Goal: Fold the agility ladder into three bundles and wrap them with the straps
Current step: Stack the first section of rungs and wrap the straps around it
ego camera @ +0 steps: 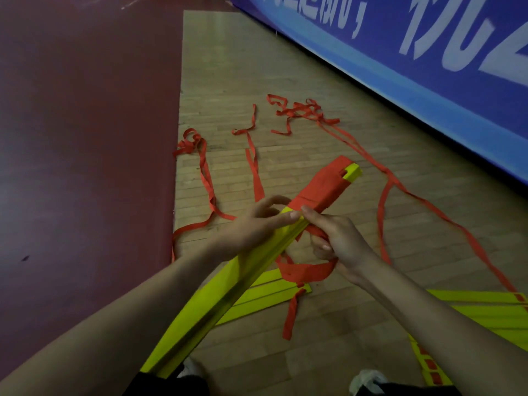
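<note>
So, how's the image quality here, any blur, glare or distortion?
Head view: dim, soft overall; left hand and right hand on the yellow bundle and red strap are readable; faint sheen on the maroon floor; blue banner lettering smeared, its edge bowed by the wide lens.

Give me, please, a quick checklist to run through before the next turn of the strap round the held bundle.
1. Left hand grips the held bundle: ok.
2. Right hand holds the red strap: ok.
3. Wrapped section lies flat, turns close together: ok.
4. Strap taut between wrap and hand: not ok, it sags in a loop.
5. Floor straps free of tangles: not ok, clumps at the far ends.
6. Remaining strap long enough: cannot tell.
</note>
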Action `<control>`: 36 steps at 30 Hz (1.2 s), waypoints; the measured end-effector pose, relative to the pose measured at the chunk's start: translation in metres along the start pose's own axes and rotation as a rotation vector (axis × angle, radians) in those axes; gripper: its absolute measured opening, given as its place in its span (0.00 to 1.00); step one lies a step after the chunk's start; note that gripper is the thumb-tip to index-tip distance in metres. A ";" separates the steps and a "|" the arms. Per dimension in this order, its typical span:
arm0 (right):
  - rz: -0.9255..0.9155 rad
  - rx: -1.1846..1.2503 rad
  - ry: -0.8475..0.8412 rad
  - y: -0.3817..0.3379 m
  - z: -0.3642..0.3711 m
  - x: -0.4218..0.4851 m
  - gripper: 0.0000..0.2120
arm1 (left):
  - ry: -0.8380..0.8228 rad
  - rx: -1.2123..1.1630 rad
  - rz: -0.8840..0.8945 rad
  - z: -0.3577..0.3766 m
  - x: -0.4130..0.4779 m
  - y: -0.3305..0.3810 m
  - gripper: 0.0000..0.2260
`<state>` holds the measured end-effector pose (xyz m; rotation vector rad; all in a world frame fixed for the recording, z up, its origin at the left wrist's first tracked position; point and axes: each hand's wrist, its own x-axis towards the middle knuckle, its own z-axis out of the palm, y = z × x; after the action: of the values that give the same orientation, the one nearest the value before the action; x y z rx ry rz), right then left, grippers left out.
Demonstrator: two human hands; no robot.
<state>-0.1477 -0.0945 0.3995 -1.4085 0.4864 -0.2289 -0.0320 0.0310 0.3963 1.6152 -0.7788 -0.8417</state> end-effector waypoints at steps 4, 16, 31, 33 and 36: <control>-0.003 -0.085 -0.114 -0.006 -0.002 0.000 0.19 | -0.105 -0.165 0.006 -0.007 -0.005 0.008 0.10; -0.041 -1.138 0.010 0.017 -0.056 0.018 0.07 | -0.053 -0.011 -0.019 -0.027 -0.005 0.015 0.11; -0.045 -0.354 -0.216 0.015 -0.055 0.003 0.21 | -0.241 0.455 0.041 -0.012 -0.011 0.035 0.15; -0.089 -0.320 -0.249 0.012 -0.050 0.000 0.18 | -0.253 0.396 0.040 -0.011 -0.012 0.036 0.14; -0.148 -0.380 -0.212 0.015 -0.046 0.003 0.16 | -0.257 0.311 0.022 -0.012 -0.013 0.037 0.13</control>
<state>-0.1680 -0.1338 0.3807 -1.8203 0.2573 -0.1060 -0.0312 0.0411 0.4364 1.7856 -1.1526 -0.9603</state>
